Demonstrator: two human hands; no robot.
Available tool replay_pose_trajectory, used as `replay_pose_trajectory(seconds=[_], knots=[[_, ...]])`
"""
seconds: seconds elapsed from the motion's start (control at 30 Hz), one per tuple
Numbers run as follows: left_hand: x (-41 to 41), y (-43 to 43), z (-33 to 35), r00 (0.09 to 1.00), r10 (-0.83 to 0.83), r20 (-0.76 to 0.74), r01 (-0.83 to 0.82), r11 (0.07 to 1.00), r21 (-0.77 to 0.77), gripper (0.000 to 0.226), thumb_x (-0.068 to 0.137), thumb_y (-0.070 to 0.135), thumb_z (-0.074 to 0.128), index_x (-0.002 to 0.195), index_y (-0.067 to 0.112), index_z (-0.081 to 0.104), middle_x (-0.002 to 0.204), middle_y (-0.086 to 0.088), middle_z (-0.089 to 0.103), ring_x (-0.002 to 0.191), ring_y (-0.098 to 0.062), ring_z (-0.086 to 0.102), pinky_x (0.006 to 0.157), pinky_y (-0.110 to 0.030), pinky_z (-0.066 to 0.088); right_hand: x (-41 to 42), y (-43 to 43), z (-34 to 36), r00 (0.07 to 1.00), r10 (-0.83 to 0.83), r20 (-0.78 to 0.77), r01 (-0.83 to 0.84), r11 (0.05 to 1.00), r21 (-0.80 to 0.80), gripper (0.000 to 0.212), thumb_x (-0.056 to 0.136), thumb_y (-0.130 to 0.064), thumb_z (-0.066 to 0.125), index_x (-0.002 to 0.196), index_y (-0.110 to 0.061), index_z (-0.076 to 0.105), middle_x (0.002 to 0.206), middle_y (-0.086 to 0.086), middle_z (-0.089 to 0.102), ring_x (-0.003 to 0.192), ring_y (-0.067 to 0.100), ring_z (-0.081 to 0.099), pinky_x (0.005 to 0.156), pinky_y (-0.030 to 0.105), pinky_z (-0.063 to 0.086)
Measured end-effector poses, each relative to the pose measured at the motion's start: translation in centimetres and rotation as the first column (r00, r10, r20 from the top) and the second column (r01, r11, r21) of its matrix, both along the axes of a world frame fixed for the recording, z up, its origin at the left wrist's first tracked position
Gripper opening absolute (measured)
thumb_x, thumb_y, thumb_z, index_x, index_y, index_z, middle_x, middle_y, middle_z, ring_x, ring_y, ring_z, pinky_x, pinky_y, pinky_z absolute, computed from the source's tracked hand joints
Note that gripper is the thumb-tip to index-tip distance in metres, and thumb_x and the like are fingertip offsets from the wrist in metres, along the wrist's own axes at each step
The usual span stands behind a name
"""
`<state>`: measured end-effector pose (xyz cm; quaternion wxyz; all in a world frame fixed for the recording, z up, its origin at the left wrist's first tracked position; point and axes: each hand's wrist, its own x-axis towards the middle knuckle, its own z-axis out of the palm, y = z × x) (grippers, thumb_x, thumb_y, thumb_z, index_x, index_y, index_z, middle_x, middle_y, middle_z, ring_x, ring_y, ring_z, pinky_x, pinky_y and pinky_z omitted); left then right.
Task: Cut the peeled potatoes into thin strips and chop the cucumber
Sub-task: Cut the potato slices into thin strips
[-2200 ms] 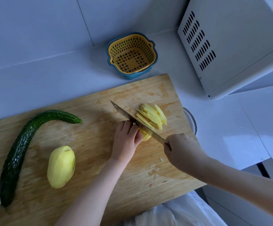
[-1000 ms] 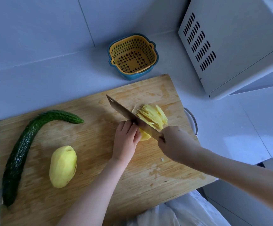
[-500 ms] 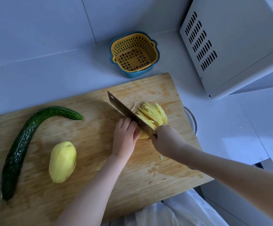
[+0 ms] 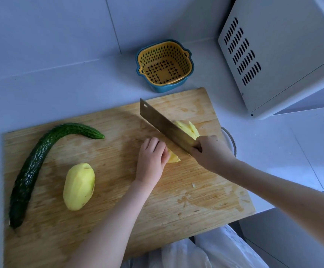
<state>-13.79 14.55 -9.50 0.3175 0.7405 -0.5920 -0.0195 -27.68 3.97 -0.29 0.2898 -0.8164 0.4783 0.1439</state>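
On the wooden cutting board (image 4: 196, 200) my left hand (image 4: 151, 161) presses curled fingers onto the uncut end of a peeled potato (image 4: 173, 158). My right hand (image 4: 211, 151) grips the handle of a broad cleaver (image 4: 163, 123), whose blade is tilted, flat side up, between the uncut end and the pile of cut potato strips (image 4: 189, 129), partly hiding the pile. A whole peeled potato (image 4: 78, 186) lies left of my left arm. A long curved dark green cucumber (image 4: 39, 163) lies along the board's left side.
A yellow perforated strainer in a blue bowl (image 4: 165, 64) stands behind the board on the white counter. A white microwave (image 4: 281, 51) fills the back right. A glass bowl's rim (image 4: 231, 142) shows at the board's right edge. White tiled wall behind.
The cleaver has tilted so its flat side shows and now covers more of the strip pile. My right hand has slid forward towards the blade. My left hand has stayed on the potato end.
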Motion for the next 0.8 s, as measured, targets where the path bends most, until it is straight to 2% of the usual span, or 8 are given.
replay_pose_trajectory(seconds=[0.17,0.27,0.33,0.47,0.6,0.8], knots=[[0.4,1.2,0.0,0.995,-0.018,0.093,0.020,1.000,-0.017,0.016,0.087,0.016,0.051,0.079,0.005,0.060,0.080,-0.008,0.056,0.077,-0.021,0.050,0.073,-0.030,0.043,-0.7,1.0,0.5,0.987,0.120,0.103,-0.122,0.992,0.011,0.019,0.092,-0.031,0.050,0.087,-0.012,0.046,0.069,0.001,0.053,0.058,0.017,0.049,0.049,0.026,0.038],[0.5,1.5,-0.5,0.993,0.000,0.120,0.003,1.000,-0.017,0.017,0.088,0.018,0.052,0.082,0.005,0.060,0.084,-0.010,0.057,0.082,-0.022,0.048,0.079,-0.032,0.041,-1.4,0.8,0.3,0.951,0.310,0.018,-0.303,0.940,-0.158,0.029,0.094,-0.041,0.043,0.088,-0.013,0.048,0.064,0.001,0.051,0.058,0.023,0.051,0.050,0.030,0.038],[0.3,1.3,-0.7,0.994,0.012,0.109,-0.010,1.000,-0.023,0.017,0.087,0.019,0.051,0.081,0.005,0.059,0.084,-0.011,0.056,0.083,-0.022,0.046,0.080,-0.033,0.040,-1.8,0.6,-0.1,0.931,0.366,-0.002,-0.354,0.899,-0.258,0.031,0.096,-0.039,0.041,0.083,-0.012,0.051,0.057,0.002,0.047,0.051,0.026,0.048,0.047,0.029,0.035],[0.1,0.9,-0.7,0.997,0.012,0.070,-0.010,1.000,-0.030,0.018,0.088,0.017,0.051,0.081,0.003,0.060,0.083,-0.013,0.056,0.083,-0.022,0.044,0.080,-0.034,0.040,-1.4,1.1,0.1,0.937,0.339,0.084,-0.310,0.919,-0.243,0.029,0.096,-0.025,0.045,0.071,-0.010,0.044,0.048,0.003,0.040,0.042,0.027,0.039,0.043,0.032,0.032],[0.2,1.0,-0.9,0.995,-0.015,0.094,0.015,1.000,-0.001,0.020,0.090,0.017,0.047,0.083,0.003,0.060,0.084,-0.013,0.056,0.083,-0.023,0.046,0.079,-0.035,0.042,-1.5,2.2,1.5,0.969,0.172,0.178,-0.137,0.971,-0.197,0.028,0.095,-0.021,0.042,0.069,-0.011,0.040,0.047,0.000,0.036,0.044,0.024,0.035,0.042,0.029,0.023],[0.1,0.8,-1.0,0.989,-0.019,0.147,0.016,1.000,0.017,0.020,0.089,0.015,0.044,0.085,0.003,0.060,0.085,-0.012,0.058,0.086,-0.023,0.047,0.080,-0.035,0.044,-1.9,3.1,3.0,0.979,0.154,0.136,-0.134,0.981,-0.142,0.034,0.096,-0.024,0.039,0.063,-0.022,0.035,0.049,-0.003,0.038,0.043,0.018,0.036,0.043,0.028,0.027]])
